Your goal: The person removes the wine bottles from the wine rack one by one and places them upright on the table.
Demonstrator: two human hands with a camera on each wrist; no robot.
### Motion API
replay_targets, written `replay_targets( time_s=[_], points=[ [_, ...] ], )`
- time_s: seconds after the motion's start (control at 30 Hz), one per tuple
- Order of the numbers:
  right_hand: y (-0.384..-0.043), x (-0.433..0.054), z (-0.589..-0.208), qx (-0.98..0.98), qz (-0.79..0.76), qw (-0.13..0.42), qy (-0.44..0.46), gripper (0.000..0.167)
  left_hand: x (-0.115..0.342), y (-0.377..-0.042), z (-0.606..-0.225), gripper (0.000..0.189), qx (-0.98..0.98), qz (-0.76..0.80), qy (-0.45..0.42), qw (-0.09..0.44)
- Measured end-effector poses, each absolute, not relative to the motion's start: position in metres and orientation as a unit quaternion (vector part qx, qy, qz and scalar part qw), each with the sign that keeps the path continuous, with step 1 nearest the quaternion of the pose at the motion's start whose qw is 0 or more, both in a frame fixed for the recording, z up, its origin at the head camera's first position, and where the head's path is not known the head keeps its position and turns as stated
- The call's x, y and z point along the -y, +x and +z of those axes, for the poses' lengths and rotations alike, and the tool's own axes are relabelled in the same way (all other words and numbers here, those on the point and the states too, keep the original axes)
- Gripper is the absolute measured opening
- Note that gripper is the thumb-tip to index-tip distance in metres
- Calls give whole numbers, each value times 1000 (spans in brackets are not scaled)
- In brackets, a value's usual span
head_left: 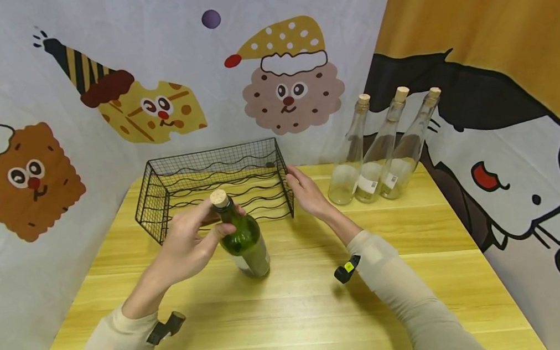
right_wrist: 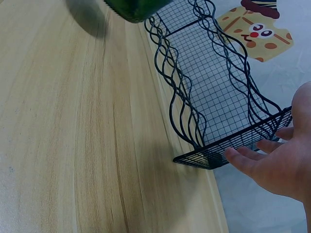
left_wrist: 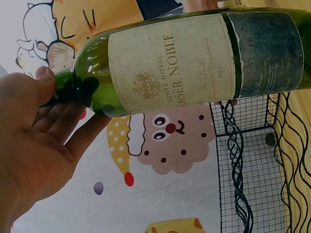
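Observation:
My left hand (head_left: 193, 246) grips a corked green wine bottle (head_left: 252, 249) by its neck, thumb on one side and fingers on the other. The bottle is tilted and held in front of the wire rack; its pale label (left_wrist: 170, 68) shows in the left wrist view. A black wire rack (head_left: 162, 199) with wavy bars across it stands on the table against the backdrop. My right hand (head_left: 306, 192) is at the rack's right end, its extended fingers resting against the mesh side panel (right_wrist: 228, 145) in the right wrist view.
Three clear corked bottles, including the left clear bottle (head_left: 345, 177), stand together right of the rack. Printed cloth (head_left: 214, 108) hangs behind and beside the wooden table (head_left: 292, 318).

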State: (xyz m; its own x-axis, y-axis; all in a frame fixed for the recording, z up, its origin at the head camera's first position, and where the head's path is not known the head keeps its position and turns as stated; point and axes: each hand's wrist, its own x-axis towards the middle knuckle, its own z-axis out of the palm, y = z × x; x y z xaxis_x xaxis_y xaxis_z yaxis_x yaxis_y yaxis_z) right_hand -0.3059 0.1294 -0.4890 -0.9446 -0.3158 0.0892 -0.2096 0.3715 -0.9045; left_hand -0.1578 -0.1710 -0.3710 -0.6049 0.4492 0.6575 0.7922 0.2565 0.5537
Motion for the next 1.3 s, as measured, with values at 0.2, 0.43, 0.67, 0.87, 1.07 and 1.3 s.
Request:
replay_targets(
  time_s=[0.2, 0.43, 0.67, 0.87, 1.07, 1.3],
  points=[
    [-306, -128, -488, -834, -527, 43, -156, 65, 168, -161, -377, 46, 762, -458, -415, 191],
    [-307, -129, -487, -835, -526, 47, -157, 69, 167, -164, -379, 47, 762, -462, -416, 182],
    [-308, -129, -488, -835, -525, 45, -157, 69, 166, -165, -382, 43, 765, -475, -408, 150],
    [-308, -129, -488, -833, -530, 49, -153, 66, 165, -166, -384, 43, 771, -468, -406, 146],
    [-307, -129, -489, -831, -532, 50, -153, 62, 164, -166, -387, 42, 780, -463, -396, 139],
    [-308, -128, -490, -831, -533, 44, -152, 63, 164, -167, -389, 42, 778, -469, -395, 137]
  ],
)
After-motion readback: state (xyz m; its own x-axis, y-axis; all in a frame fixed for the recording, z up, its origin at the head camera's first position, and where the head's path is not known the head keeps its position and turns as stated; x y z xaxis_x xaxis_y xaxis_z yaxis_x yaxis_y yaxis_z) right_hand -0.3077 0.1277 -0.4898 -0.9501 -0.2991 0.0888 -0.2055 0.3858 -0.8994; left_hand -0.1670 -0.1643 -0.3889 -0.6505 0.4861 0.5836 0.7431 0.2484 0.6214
